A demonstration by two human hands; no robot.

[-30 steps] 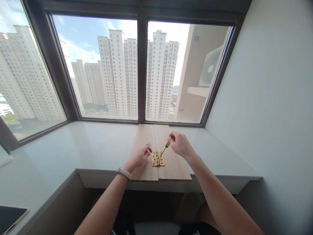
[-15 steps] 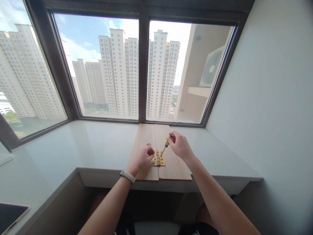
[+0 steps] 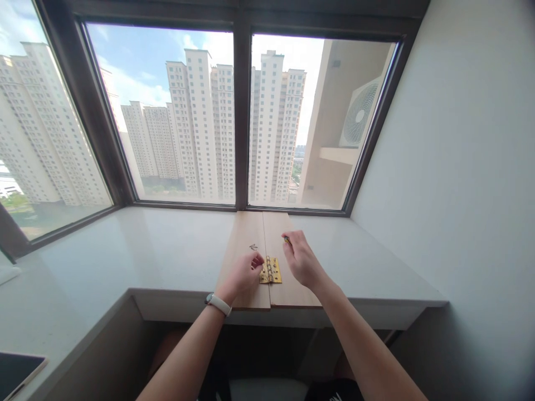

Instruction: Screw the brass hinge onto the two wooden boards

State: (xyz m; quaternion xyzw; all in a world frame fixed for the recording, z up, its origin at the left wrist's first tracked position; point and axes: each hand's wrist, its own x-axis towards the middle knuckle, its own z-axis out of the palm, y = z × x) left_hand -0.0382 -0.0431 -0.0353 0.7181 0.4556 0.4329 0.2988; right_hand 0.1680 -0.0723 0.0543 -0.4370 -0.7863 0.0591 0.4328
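A brass hinge (image 3: 275, 270) lies across the seam between two pale wooden boards (image 3: 278, 229). My left hand (image 3: 244, 272) rests at the hinge's left edge, its fingers curled together; whatever they may pinch is too small to make out. Just right of the hinge, my right hand (image 3: 301, 259) is closed around a yellow and black screwdriver (image 3: 286, 240). Only a bit of its handle shows, and its shaft is hidden by the hand. A few small screws (image 3: 253, 247) lie on the left board, beyond my left hand.
The boards lie on a white counter (image 3: 179, 245) below dark-framed windows, their near ends reaching its front edge. A dark flat device (image 3: 19, 373) is at the lower left. A white wall (image 3: 468, 150) stands to the right.
My right hand has turned and come down beside the hinge. The screwdriver's tip, earlier on the hinge's right leaf, no longer shows there. My left hand has hardly moved.
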